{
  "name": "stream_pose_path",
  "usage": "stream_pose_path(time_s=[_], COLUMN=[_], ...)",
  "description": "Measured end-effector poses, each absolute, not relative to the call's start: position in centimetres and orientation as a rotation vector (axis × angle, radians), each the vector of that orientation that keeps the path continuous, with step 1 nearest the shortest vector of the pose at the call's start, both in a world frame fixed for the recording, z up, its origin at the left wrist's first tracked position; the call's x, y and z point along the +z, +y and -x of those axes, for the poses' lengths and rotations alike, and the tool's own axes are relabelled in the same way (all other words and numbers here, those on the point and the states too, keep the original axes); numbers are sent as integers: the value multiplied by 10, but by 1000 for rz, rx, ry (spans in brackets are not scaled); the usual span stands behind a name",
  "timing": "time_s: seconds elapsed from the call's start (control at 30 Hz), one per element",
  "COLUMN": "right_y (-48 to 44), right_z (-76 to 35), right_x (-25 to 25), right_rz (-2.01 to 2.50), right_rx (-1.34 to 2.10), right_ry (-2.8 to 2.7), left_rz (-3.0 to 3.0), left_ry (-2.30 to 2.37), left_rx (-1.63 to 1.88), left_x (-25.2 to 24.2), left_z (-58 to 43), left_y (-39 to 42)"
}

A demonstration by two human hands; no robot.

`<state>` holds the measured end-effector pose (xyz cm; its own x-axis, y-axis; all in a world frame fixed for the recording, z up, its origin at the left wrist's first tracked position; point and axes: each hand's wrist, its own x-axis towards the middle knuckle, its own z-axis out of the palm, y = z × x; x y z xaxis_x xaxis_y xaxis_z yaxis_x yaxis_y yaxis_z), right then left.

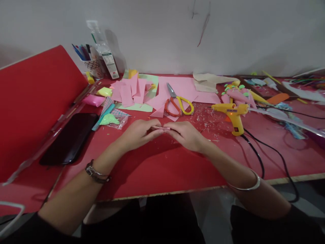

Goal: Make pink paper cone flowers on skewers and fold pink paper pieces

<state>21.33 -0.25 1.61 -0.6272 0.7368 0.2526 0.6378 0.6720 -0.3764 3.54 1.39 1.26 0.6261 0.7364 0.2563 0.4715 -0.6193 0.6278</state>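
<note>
Between my two hands, over the front middle of the red table [152,176], is a small piece of pink paper [165,128], mostly hidden by the fingers. My left hand [138,135] pinches its left end with thumb and fingers. At the other end my right hand [187,135] grips it the same way, the fingertips of both hands nearly touching. Just beyond the hands lie scissors [172,93] with one orange and one yellow handle, resting on pink paper sheets [182,86]. Cut pink strips [127,95] are heaped to their left.
A yellow glue gun [235,117] with a black cord lies at the right, near pink rolled pieces [240,95]. On the left are a black phone [71,139], green clay [109,119] and a pink packet [93,100]. A bottle [109,61] and pen cup [93,67] stand behind.
</note>
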Motion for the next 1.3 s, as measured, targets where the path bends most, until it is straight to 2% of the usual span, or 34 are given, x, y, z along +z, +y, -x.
stream_pose_path(time_s=[0.1, 0.2, 0.5, 0.63, 0.73, 0.8, 0.9, 1.0, 1.13, 1.3], right_y=[-1, 0, -6, -10, -10, -8, -4, -2, -3, -2], right_z=[-214, -214, -211, -205, -202, -204, -208, -212, -213, -213], right_x=[18, 18, 9, 14, 17, 17, 17, 19, 19, 13], right_rz=[975, 949, 1209, 1240, 1336, 1377, 1212, 1017, 1037, 1218], right_rx=[633, 606, -219, -404, -277, -55, 368, 634, 575, 97], right_ry=[-2439, -2427, -2668, -2744, -2719, -2675, -2595, -2506, -2483, -2572], left_rz=[-2507, -2367, -1546, -1406, -1703, -2119, -2669, -2882, -2701, -2187], left_ry=[930, 937, 1085, 1100, 1180, 1215, 1160, 1152, 1095, 1054], left_rx=[697, 680, 637, 631, 672, 720, 712, 704, 714, 721], left_x=[14, 16, 11, 9, 11, 12, 12, 10, 10, 16], left_z=[-31, -33, -52, -53, -49, -43, -35, -31, -32, -41], left_y=[15, 12, 4, 4, 5, 7, 12, 15, 14, 8])
